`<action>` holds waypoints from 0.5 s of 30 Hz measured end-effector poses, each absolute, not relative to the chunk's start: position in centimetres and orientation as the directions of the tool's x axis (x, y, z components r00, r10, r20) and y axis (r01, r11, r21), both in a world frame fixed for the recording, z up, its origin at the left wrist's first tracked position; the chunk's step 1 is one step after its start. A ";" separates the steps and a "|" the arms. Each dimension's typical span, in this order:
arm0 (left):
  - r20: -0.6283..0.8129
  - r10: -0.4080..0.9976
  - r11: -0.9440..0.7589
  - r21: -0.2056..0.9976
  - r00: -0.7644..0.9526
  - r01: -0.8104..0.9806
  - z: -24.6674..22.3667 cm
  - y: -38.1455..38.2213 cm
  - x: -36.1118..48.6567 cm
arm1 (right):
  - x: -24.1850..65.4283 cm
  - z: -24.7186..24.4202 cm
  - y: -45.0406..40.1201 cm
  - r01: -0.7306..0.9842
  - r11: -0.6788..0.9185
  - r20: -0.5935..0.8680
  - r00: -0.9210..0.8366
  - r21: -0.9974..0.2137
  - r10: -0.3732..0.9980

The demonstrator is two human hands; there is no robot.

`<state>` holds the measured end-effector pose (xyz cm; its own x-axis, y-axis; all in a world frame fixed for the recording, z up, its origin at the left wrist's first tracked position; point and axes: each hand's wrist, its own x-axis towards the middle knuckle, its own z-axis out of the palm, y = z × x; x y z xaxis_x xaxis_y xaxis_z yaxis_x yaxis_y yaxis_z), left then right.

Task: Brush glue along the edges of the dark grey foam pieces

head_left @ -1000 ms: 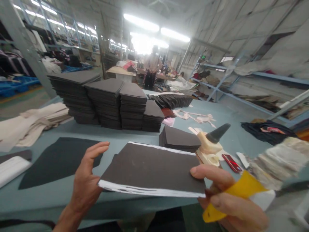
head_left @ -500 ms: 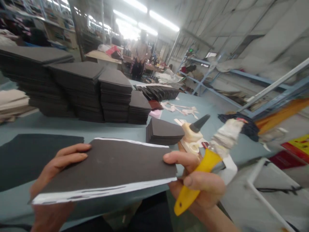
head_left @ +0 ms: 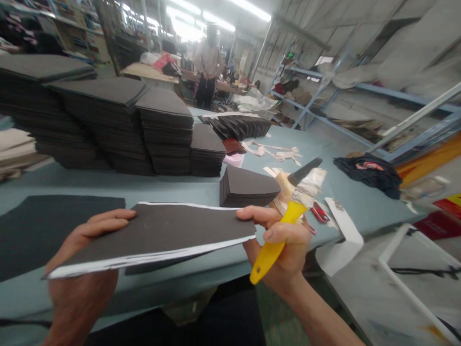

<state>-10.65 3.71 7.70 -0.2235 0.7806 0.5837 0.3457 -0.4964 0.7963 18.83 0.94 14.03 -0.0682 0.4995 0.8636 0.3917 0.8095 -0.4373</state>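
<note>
The dark sheaf, streaked white along its long edges, is held above the near side of the blue-green table. Over on the left I see a flat dark piece lying there, with tall dark stacks behind it. Next comes the left hand, clamped on the sheaf's left end, fingers on top. The right hand, well apart from it, pinches the other end while gripping a yellow-handled brush (its pale head looks caked from here). Behind the sheaf's right end sits a short dark stack; farther right lies a small red object.
</note>
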 end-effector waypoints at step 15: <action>0.362 0.905 -0.206 0.830 -0.221 0.519 11.0 4.9 -12.6 | 16.1 8.2 4.1 0.644 0.546 0.803 0.188 -0.536 0.566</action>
